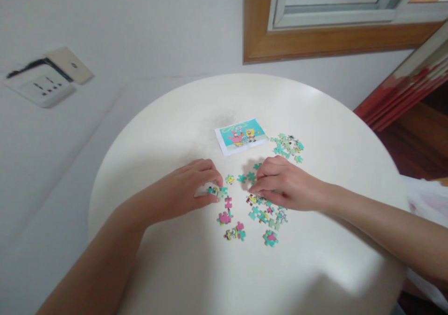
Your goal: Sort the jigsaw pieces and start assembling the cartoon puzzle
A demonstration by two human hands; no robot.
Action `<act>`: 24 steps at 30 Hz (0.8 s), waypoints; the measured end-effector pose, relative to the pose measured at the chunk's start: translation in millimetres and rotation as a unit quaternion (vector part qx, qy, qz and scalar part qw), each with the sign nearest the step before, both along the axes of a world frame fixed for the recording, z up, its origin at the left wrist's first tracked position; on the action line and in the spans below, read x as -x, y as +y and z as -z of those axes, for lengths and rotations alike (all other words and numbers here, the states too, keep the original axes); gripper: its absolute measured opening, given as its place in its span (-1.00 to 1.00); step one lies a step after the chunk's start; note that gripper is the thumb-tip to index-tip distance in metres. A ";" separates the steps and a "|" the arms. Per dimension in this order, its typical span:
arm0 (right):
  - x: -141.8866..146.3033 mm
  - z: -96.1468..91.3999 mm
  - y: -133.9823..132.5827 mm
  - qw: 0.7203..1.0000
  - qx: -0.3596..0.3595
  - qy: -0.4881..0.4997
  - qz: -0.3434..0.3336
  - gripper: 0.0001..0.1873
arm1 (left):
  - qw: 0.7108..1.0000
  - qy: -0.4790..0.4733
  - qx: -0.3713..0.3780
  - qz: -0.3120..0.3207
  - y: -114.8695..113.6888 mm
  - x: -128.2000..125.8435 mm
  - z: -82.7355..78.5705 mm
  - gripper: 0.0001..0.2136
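Observation:
Small jigsaw pieces in teal, pink and yellow lie scattered on a round white table (175, 128). My left hand (185, 189) rests on the table with fingers curled, pinching a few joined puzzle pieces (217, 192). My right hand (283, 184) lies palm down, fingers bent over loose pieces (261, 198), its fingertips pressing on pieces near the middle. More loose pieces (234, 231) lie just in front of both hands. A picture card (241, 135) with cartoon figures lies beyond the hands.
A separate heap of teal pieces (289, 146) sits at the card's right. A wall socket panel (44, 84) is on the left wall. A wooden window frame (332, 39) and a red-striped board (406, 91) stand behind the table.

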State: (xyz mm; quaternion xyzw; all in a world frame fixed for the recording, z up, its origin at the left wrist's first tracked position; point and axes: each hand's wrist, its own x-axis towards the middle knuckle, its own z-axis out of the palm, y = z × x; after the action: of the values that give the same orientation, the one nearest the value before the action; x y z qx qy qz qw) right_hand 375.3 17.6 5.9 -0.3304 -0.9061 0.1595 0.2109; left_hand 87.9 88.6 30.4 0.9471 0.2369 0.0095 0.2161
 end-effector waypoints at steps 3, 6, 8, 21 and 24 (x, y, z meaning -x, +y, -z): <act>-3.6 -0.7 2.0 1.000 0.000 0.007 0.006 -0.79 | 1.000 0.009 0.009 -0.004 -0.5 -0.4 0.7 -0.87; -4.4 -0.3 2.8 1.000 -0.001 0.011 0.006 -0.80 | 1.000 0.014 0.013 -0.004 -3.3 -5.1 1.5 -0.90; -4.0 0.4 2.8 1.000 0.002 0.010 0.004 -0.80 | 1.000 0.019 0.011 -0.001 -5.0 -7.5 1.7 -0.94; -4.0 1.5 3.2 1.000 0.005 0.008 0.004 -0.81 | 0.999 0.023 -0.001 -0.030 -5.3 -5.7 3.6 -0.93; -4.2 1.8 3.6 1.000 0.006 0.003 0.004 -0.81 | 0.999 0.022 0.002 -0.032 -5.8 -6.6 4.1 -0.93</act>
State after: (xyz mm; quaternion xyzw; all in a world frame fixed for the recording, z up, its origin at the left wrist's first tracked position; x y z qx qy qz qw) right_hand 379.5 21.2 4.2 -0.3352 -0.9030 0.1649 0.2123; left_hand 94.5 82.8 26.3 0.9387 0.2715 -0.0052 0.2125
